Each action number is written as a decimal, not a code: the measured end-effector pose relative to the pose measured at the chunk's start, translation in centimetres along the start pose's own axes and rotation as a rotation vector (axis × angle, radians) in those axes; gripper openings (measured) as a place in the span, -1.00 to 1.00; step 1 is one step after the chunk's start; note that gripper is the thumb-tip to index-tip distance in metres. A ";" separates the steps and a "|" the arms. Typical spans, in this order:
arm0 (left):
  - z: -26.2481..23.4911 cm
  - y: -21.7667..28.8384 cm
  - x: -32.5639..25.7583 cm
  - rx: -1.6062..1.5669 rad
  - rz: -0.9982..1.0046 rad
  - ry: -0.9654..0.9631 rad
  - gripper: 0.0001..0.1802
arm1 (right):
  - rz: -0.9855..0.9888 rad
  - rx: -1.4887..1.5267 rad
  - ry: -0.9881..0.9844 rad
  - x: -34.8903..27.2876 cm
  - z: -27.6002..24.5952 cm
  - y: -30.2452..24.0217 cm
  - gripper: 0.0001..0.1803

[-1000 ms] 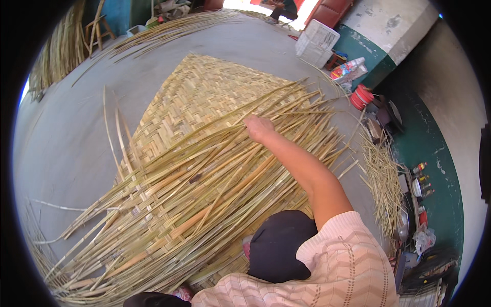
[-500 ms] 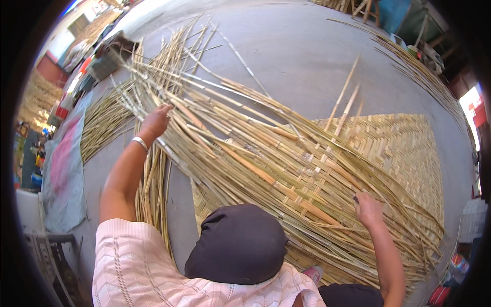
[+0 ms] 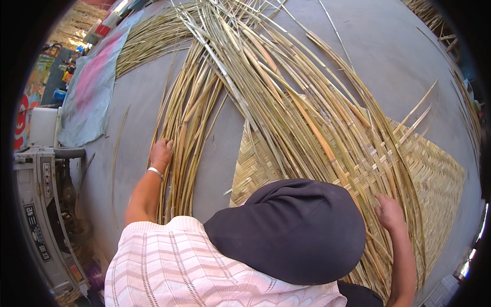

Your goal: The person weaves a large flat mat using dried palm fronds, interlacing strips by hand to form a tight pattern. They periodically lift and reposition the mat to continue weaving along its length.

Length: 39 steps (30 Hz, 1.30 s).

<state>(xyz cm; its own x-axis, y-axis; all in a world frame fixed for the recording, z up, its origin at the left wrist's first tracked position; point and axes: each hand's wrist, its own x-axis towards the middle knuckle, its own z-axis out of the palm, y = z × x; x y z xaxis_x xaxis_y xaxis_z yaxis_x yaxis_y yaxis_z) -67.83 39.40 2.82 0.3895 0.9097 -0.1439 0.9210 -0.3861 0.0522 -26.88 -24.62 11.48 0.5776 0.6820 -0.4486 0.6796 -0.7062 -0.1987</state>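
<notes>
A woven mat [image 3: 432, 179] lies on the floor, its herringbone weave visible at both sides. Long split cane strips [image 3: 286, 107] run across it in a thick layer, fanning from the far left to the near right. My left hand [image 3: 162, 152] is closed at the left edge of a second bundle of cane strips [image 3: 192, 110], seemingly gripping one strip there. Over the right part of the mat, my right hand [image 3: 389, 211] is closed among the strips. What it holds is hidden. A black cap [image 3: 291, 230] covers the near middle of the mat.
On the left stands a white vehicle front [image 3: 43, 204]. Beyond it, a pale blue sheet [image 3: 97, 82] with a pink patch lies on the floor. More cane strips [image 3: 148, 43] are heaped at the far left. Thin strips [image 3: 463, 102] lie along the far right.
The view has turned left. My left hand has gone from the far end of the strips on the mat to the separate bundle nearer me. My right hand stays over the mat's right part.
</notes>
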 end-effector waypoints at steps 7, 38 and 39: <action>3.0 -2.3 -0.7 -0.284 0.018 -0.106 -0.57 | -0.045 0.073 0.085 3.8 0.9 -2.7 -0.63; 3.0 -13.1 2.0 -0.455 -0.316 -0.087 -0.59 | 0.100 0.355 -0.201 -0.4 7.9 -1.5 -0.71; 2.9 -13.1 2.1 -0.360 -0.260 -0.053 -0.61 | 0.084 0.354 -0.185 -0.5 8.1 -1.3 -0.72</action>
<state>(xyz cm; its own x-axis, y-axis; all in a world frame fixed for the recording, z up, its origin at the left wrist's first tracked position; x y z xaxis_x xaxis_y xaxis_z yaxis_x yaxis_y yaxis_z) -79.06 45.92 -1.00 0.1519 0.9569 -0.2474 0.9361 -0.0590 0.3466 -31.73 -25.59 4.94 0.5115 0.5965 -0.6185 0.4175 -0.8016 -0.4279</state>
